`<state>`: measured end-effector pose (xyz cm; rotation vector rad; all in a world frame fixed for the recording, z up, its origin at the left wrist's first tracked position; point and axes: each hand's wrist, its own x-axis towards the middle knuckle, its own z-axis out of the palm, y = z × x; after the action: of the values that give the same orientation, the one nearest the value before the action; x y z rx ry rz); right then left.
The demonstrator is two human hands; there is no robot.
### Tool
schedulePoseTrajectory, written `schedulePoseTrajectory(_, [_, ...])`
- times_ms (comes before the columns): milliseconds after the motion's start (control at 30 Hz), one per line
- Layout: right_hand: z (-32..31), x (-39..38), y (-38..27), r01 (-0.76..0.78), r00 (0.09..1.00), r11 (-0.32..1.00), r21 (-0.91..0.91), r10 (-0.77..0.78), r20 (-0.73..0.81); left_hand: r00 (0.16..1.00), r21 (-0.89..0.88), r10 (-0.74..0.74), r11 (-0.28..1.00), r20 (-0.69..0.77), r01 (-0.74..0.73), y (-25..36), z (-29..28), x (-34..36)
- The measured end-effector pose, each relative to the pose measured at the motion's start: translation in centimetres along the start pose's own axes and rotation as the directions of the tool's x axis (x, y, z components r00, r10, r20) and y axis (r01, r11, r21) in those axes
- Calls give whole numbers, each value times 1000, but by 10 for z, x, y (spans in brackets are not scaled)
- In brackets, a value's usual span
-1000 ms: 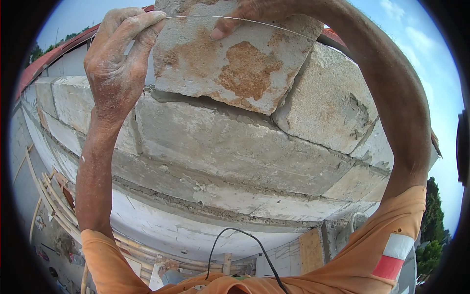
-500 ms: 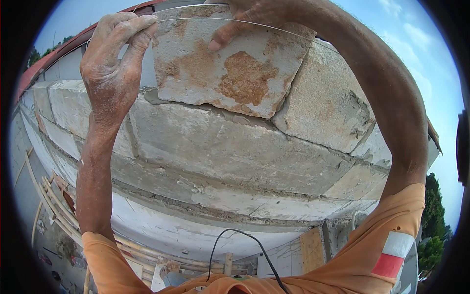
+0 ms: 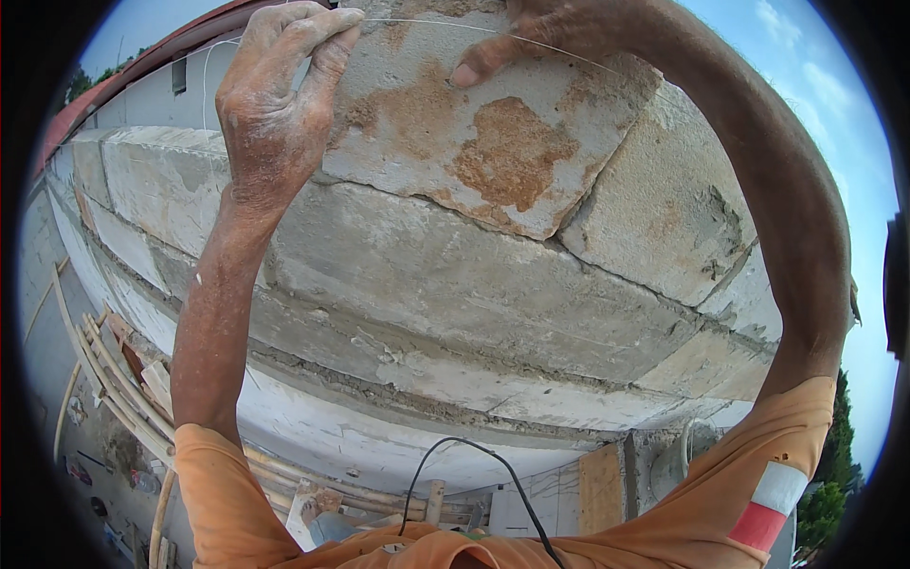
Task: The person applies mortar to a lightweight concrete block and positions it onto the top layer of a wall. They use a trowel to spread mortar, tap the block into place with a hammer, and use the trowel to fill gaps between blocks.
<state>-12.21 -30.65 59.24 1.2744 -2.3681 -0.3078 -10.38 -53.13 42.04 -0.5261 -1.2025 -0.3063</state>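
Note:
My left hand (image 3: 277,109) is pinched on a thin white string (image 3: 431,21) at the upper left; the line runs rightward across a rough, rust-stained pale block (image 3: 512,152). My right hand (image 3: 540,38) grips that block near its top, thumb pressed on the face, the other fingers mostly hidden. The block sits on a grey masonry course (image 3: 464,275), beside another block (image 3: 654,199) to its right, with narrow joints between them.
The wall (image 3: 156,190) continues leftward toward a red roof edge (image 3: 71,147). Below left are bamboo poles (image 3: 128,398) and scattered items on a lower floor. A black cable (image 3: 464,446) loops near my chest. Trees (image 3: 834,474) stand at the right.
Both hands and the block appear farther right in the picture than half a second ago. The dark gap under the block looks narrower. My grips are unchanged.

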Motion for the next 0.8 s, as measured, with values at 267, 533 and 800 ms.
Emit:
schedulePoseTrajectory(267, [12,4,3,-3,999,999,35,5,-49,955,-120,-272,959,-120,258,6,-11,-64])
schedulePoseTrajectory(533, [18,12,2,21,995,997,69,-14,-101,695,-183,-617,685,370,705,-14,0,-44])
schedulePoseTrajectory(800, [7,7,4,65,998,996,59,-63,-30,447,-274,-576,364,685,890,-8,8,-15])
